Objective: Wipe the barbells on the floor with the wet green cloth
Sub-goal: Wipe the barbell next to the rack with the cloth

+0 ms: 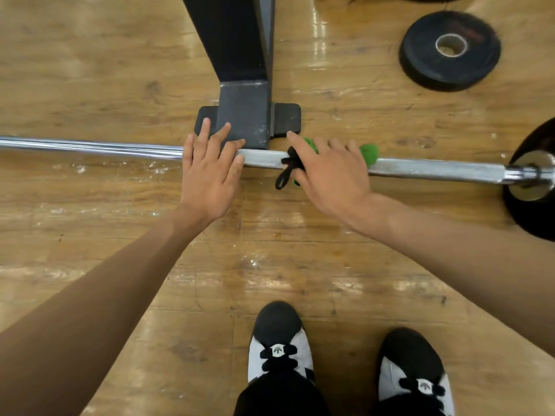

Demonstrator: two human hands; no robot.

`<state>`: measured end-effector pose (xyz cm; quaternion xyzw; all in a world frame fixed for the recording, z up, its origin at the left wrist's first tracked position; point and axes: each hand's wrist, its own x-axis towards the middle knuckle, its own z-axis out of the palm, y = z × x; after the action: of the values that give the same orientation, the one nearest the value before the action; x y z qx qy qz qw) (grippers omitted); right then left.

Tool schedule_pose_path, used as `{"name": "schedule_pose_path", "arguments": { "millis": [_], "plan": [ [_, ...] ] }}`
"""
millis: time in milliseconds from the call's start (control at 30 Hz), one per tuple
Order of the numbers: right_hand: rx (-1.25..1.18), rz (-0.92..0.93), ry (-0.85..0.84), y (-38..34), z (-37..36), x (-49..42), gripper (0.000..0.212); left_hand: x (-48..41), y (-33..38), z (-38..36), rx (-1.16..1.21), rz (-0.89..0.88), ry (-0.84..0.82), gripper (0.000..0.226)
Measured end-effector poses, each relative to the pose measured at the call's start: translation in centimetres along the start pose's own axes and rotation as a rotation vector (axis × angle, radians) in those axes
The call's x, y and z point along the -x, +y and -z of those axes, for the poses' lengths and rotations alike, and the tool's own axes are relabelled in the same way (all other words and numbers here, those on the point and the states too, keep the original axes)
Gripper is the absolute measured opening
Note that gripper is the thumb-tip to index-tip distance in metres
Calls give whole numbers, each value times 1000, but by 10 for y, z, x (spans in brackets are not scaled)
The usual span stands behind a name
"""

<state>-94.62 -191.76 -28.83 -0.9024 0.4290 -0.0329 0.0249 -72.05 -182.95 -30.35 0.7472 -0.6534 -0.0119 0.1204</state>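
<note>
Wooden floor (120,70): rack foot (244,115) (scuffed) just behind barbell (90,147), loose plate (450,52) beyond.

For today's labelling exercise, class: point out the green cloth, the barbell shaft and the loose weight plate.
green cloth (370,154): head view, its bunched right end.
barbell shaft (435,169): head view, dull bare metal right of the cloth.
loose weight plate (420,60): head view, black face left of its centre hole.
</note>
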Motion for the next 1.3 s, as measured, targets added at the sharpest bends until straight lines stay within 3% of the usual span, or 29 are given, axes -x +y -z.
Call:
{"name": "schedule_pose_path", "arguments": {
  "millis": [433, 633, 733, 867, 1167, 1300],
  "plan": [
    [-6, 20, 40, -13, -1, 40, 64, 26, 16, 21, -49, 140, -256, 81],
    [-12, -47, 29, -32, -2, 48, 52, 51, 14, 19, -60, 92, -213, 78],
    [-9, -91, -14, -36, 0, 47, 45, 57, 9, 18, -87, 44, -196, 76],
    [26, -38, 46, -26, -10, 50, 59, 57, 3, 20, -89, -9, -218, 76],
    [-61, -48, 23, -23, 0, 52, 51, 29, -43, 61, -151, -273, -409, 68],
    [-25, -52, -20, -24, 3, 50, 60, 13, -62, 63, -185, -371, -439, 68]
  ]
}}
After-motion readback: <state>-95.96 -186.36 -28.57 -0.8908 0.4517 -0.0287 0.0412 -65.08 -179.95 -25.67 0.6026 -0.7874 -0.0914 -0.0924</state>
